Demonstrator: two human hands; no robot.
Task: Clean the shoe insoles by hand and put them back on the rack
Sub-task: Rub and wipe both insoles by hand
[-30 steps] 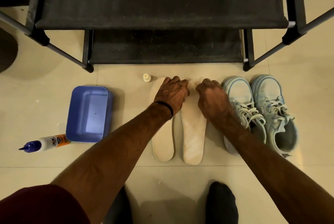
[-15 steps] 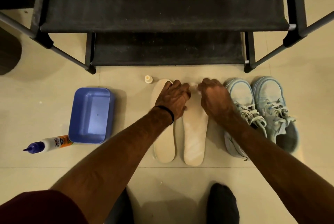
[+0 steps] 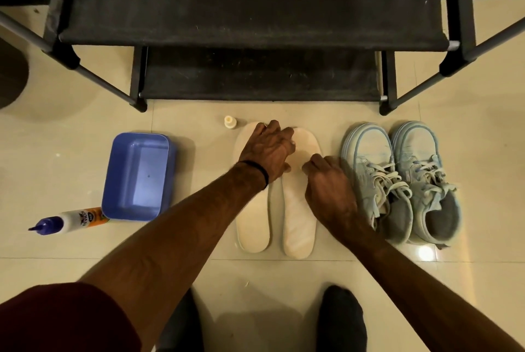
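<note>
Two cream insoles lie side by side on the tiled floor, the left insole [image 3: 252, 224] and the right insole [image 3: 299, 226], toes pointing at the black shoe rack [image 3: 250, 25]. My left hand [image 3: 267, 150] rests palm down across the toe ends of both, fingers slightly apart, gripping nothing. My right hand [image 3: 326, 181] has its fingers curled, knuckles up, and presses on the right edge of the right insole about a third of the way down from its toe. Whether it holds anything small is hidden.
A pair of pale blue sneakers [image 3: 397, 178] stands just right of the insoles. A blue plastic tub [image 3: 137, 175] sits to the left, with a capped bottle [image 3: 68, 221] lying beside it. A small white cap [image 3: 230, 122] stands near the left insole's toe. My socked foot [image 3: 341, 320] is below.
My right hand has slid from the toe of the right insole back toward me along its right edge. My left hand stayed at the toe ends.
</note>
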